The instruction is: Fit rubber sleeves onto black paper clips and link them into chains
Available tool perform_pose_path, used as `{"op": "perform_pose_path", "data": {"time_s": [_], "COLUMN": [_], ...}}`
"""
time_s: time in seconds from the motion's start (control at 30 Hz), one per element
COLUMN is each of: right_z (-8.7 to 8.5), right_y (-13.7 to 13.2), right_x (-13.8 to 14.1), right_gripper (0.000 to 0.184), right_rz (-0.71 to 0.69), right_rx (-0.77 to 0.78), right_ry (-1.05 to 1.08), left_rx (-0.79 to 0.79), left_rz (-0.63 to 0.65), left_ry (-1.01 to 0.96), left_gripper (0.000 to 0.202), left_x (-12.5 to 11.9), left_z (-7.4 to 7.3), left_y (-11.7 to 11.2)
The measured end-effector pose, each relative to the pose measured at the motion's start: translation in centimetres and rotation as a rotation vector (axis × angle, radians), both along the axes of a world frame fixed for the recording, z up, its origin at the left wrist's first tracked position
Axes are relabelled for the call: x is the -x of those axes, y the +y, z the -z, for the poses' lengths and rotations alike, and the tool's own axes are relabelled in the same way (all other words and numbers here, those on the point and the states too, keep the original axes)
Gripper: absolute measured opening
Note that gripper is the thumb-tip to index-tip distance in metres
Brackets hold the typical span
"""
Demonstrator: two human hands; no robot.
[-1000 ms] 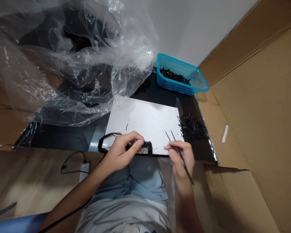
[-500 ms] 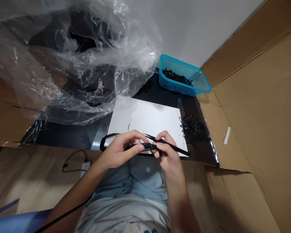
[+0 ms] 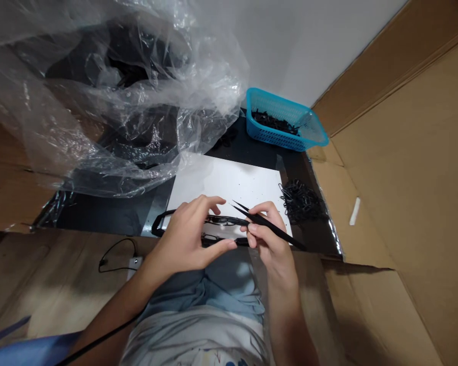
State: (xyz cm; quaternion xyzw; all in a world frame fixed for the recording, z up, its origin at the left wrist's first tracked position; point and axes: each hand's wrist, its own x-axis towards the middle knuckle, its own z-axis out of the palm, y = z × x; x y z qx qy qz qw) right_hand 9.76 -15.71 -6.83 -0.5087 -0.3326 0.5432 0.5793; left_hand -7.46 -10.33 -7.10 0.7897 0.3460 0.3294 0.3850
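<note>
My left hand [image 3: 189,236] grips a black, glasses-shaped plastic frame [image 3: 221,220], with the thumb along its near strip and the fingers over its far strip. The frame lies low over the near edge of a white sheet [image 3: 229,185], and its loop end reaches out past my left hand. My right hand [image 3: 269,231] pinches slim black pointed tweezers [image 3: 265,224]. Their tips point left and end just above the frame's far strip, apart from it as far as I can tell.
A crumpled clear plastic bag [image 3: 99,101] covers the upper left, over a black surface [image 3: 99,216]. A blue basket [image 3: 286,119] holds small black pieces. A pile of black wire loops [image 3: 301,201] lies right of the sheet. Cardboard [image 3: 385,178] lines the right side.
The frame, bunched in my left fingers before, now shows two separate strips. My right hand has swung the tweezers from pointing up to pointing left, over the frame.
</note>
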Motion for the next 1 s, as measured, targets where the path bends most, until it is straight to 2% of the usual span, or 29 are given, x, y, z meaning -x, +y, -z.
{"op": "perform_pose_path", "data": {"time_s": [0.07, 0.1, 0.23, 0.3, 0.53, 0.67, 0.8, 0.9, 1.0], "right_z": [0.1, 0.2, 1.1, 1.7, 2.9, 3.0, 2.5, 1.6, 0.9], "right_y": [0.2, 0.2, 0.0, -0.2, -0.1, 0.5, -0.3, -1.7, -2.8], "right_x": [0.3, 0.4, 0.5, 0.6, 1.3, 1.2, 0.2, -0.3, -0.3], "right_gripper": [0.015, 0.014, 0.015, 0.016, 0.018, 0.019, 0.014, 0.015, 0.023], "right_rz": [-0.019, -0.026, -0.015, 0.008, 0.047, 0.149, 0.250, 0.141, -0.015], "right_rx": [-0.029, -0.039, -0.089, -0.140, -0.319, -0.452, -0.492, -0.531, -0.623], "right_ry": [-0.018, -0.032, -0.144, -0.208, -0.367, -0.457, -0.537, -0.542, -0.647], "left_rx": [-0.066, -0.035, 0.260, 0.353, 0.482, 0.477, 0.350, 0.275, 0.223], "left_rz": [-0.030, -0.030, -0.051, -0.079, -0.052, -0.036, -0.086, -0.111, -0.139], "left_ry": [-0.012, -0.061, -0.290, -0.345, -0.418, -0.440, -0.419, -0.402, -0.388], "left_gripper": [0.020, 0.011, 0.020, 0.021, 0.020, 0.014, 0.008, 0.008, 0.009], "left_x": [-0.6, -0.8, -1.2, -1.2, -1.1, -0.8, -0.7, -0.7, -0.7], "left_z": [0.0, 0.1, 0.6, 0.6, 0.8, 1.2, 1.4, 1.4, 1.5], "left_y": [-0.3, -0.3, -0.3, -0.2, -0.1, -0.2, -0.5, -0.6, -0.7]}}
